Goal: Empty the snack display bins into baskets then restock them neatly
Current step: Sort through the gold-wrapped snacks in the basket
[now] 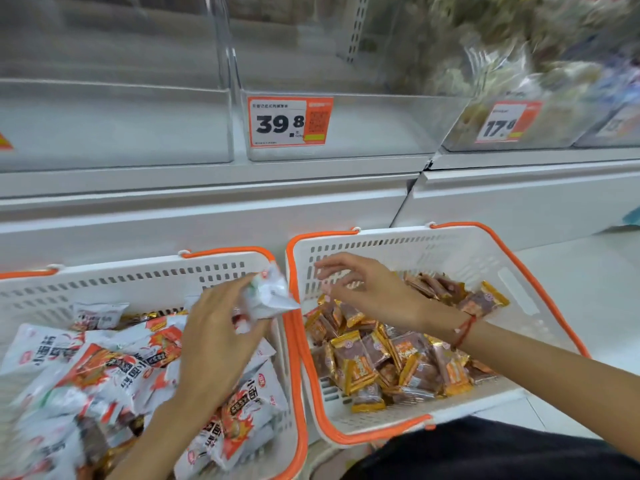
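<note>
While you crouch before the shelf (207, 202), your left hand (218, 344) is over the left basket (138, 275) and pinches a white packet (268, 296) at that basket's far right corner, against the orange rim. White and red packets (114, 368) fill the left basket. Your right hand (367, 292) hovers over the right basket (450, 251), fingers spread and loosely bent, holding nothing. Gold and brown packets (398, 362) lie in that basket, heaped toward its near side. A red cord (464, 330) circles your right wrist. The two baskets stand side by side, rims touching. Above the shelf, the clear bins (346, 133) at left and centre show no packets; the centre one carries a price tag (289, 121) reading 39.8. The far right bin (512, 109) holds blurred stock.
</note>
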Motion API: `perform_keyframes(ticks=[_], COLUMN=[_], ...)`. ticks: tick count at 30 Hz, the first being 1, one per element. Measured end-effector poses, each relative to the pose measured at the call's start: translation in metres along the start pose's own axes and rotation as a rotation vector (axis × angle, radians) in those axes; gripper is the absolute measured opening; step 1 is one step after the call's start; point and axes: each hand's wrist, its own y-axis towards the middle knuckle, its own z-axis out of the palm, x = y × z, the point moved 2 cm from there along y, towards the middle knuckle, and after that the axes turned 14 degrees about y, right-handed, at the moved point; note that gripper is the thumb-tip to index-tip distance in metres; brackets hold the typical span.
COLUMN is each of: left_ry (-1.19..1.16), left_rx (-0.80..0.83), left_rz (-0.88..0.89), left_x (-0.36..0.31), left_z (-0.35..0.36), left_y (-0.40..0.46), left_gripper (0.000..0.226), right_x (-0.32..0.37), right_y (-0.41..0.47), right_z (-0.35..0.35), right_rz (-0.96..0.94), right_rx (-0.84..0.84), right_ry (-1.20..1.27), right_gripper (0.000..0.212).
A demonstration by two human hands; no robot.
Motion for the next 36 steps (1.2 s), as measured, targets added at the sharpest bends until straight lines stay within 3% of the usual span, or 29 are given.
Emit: perform_keyframes(ticks=[3,6,9,13,18,21,25,29,32,36], left_ry=[0.222,0.179,0.080,0.160,0.113,0.083,0.065,0.077,0.083,0.117], left_rx=[0.187,0.271,0.259,0.345,0.278,0.269,0.270,0.286,0.298,0.297], left_rz=[-0.094,-0.097,-0.023,0.133,0.060,0.072,0.093,0.084,0.071,0.076], left_x=[0.038,0.032,-0.003,-0.007,-0.003,-0.004,-0.001,0.000,0.000,0.000], left_z=[0.001,0.015,0.043,0.092,0.103,0.104,0.108,0.110,0.109,0.107], left_y=[0.002,0.011,0.025,0.027,0.021,0.022,0.022,0.021,0.018,0.021], left_gripper=[0.075,0.073,0.059,0.084,0.077,0.067,0.067,0.066,0.068,0.070], right_x=[-0.024,-0.062,-0.096,-0.142,-0.207,-0.215,-0.210,-0.220,-0.220,-0.218], right_y=[0.008,0.020,0.040,0.082,0.130,0.139,0.131,0.123,0.123,0.109], right_z=[-0.011,-0.022,-0.021,-0.001,0.031,0.042,0.048,0.045,0.040,0.026], right_rz=[0.080,0.201,0.182,0.074,0.220,0.149,0.046,0.167,0.215,0.251], right_rx=[0.148,0.342,0.343,0.269,0.154,0.076,0.194,0.289,0.243,0.137], right_ry=[-0.337,-0.656,-0.859,-1.056,-0.886,-1.036,-1.282,-1.353,-1.324,-1.193], right_gripper=[0.021,0.023,0.025,0.034,0.046,0.043,0.031,0.034,0.021,0.019])
